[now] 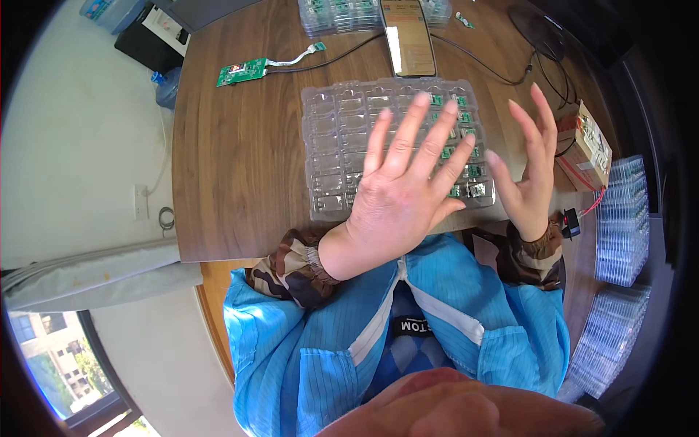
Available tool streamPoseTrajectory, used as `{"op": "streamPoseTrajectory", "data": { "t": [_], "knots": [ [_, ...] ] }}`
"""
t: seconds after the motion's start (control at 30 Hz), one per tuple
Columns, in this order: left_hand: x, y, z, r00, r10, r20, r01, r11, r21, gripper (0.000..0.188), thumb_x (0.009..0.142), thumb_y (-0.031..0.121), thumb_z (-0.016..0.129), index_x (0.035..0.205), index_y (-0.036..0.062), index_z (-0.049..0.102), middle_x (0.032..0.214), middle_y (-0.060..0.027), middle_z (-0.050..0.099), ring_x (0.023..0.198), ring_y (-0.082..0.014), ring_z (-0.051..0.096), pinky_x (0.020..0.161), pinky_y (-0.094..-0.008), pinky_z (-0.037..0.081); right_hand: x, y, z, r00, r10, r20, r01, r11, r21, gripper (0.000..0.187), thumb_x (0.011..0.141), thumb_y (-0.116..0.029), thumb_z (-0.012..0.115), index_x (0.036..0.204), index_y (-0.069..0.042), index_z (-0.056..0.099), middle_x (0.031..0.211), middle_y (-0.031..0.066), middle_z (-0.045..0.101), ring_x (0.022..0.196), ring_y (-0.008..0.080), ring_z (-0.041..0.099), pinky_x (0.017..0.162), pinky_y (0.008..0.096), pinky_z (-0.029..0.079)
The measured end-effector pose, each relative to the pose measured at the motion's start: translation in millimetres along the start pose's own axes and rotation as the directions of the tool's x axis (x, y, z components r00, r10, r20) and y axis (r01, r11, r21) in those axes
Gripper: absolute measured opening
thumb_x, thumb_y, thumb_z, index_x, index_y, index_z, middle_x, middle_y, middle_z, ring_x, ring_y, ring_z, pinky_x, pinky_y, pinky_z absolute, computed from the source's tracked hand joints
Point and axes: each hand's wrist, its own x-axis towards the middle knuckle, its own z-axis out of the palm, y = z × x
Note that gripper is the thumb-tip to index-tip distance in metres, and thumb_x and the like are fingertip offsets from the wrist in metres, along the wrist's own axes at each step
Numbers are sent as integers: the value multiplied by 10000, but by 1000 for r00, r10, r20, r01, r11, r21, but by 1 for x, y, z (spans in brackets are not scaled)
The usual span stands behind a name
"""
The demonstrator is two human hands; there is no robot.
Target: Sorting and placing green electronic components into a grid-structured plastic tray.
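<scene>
Clear blister tray [327, 142] near the table's [240, 167] front edge.
My left hand [399, 195] splays over it, any hold hidden; my right hand [530, 195] hangs open, empty, beside its right-edge green circuit boards [475, 171].

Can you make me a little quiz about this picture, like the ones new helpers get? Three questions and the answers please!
1. Which or who's who: does the left hand or the right hand cover the middle of the clear plastic tray?
2. True or false: every pocket of the tray has a small green board in it.
3. Fill the gap: on the wooden table, the bigger green circuit board has a ____ ribbon cable attached.

Key:
1. The left hand.
2. False: small green boards show on the right side, but pockets on the left side have none.
3. White.
</scene>
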Motion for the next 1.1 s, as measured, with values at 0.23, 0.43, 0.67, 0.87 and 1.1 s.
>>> {"op": "streamPoseTrajectory", "data": {
  "t": [0.23,0.43,0.67,0.87,1.1],
  "knots": [
    [-16,8,21,943,331,40,-259,802,-539,170,653,163,565,725,18,616,717,-127,598,688,-265,580,652,-349,464,-2,-36,17,737,-392,551,-22,801,598,783,646,-444,730,1242,-39,422,1200,199,455,1111,347,466,921,421,384],
    [-21,0,9,873,429,234,-99,624,-775,92,600,87,569,564,2,561,566,-131,556,529,-270,560,476,-353,420,-19,-42,30,785,-314,534,-151,739,657,688,656,-390,679,1135,52,460,1048,210,550,938,340,569,817,372,452],
    [-32,17,32,822,568,-50,-450,593,-668,109,696,62,554,595,22,567,543,-102,533,481,-230,535,450,-344,405,-33,-46,35,730,-164,664,-575,377,726,525,877,-422,420,1087,54,492,993,152,573,901,236,574,822,341,440],
    [-19,9,3,750,660,-50,-626,683,-378,284,771,275,603,859,5,603,648,-100,549,602,-207,543,581,-296,438,-26,-47,34,495,-46,867,-869,-12,495,341,944,-258,355,1110,9,487,987,109,572,926,179,542,858,313,411],
    [-14,10,7,850,424,314,-72,683,-727,609,701,386,667,1105,-38,498,1188,-187,468,1020,-338,499,882,-365,414,-40,-41,52,339,-210,917,-909,-323,262,363,875,-198,503,1187,-25,439,1114,132,534,1081,252,486,938,362,369]
  ]
}}
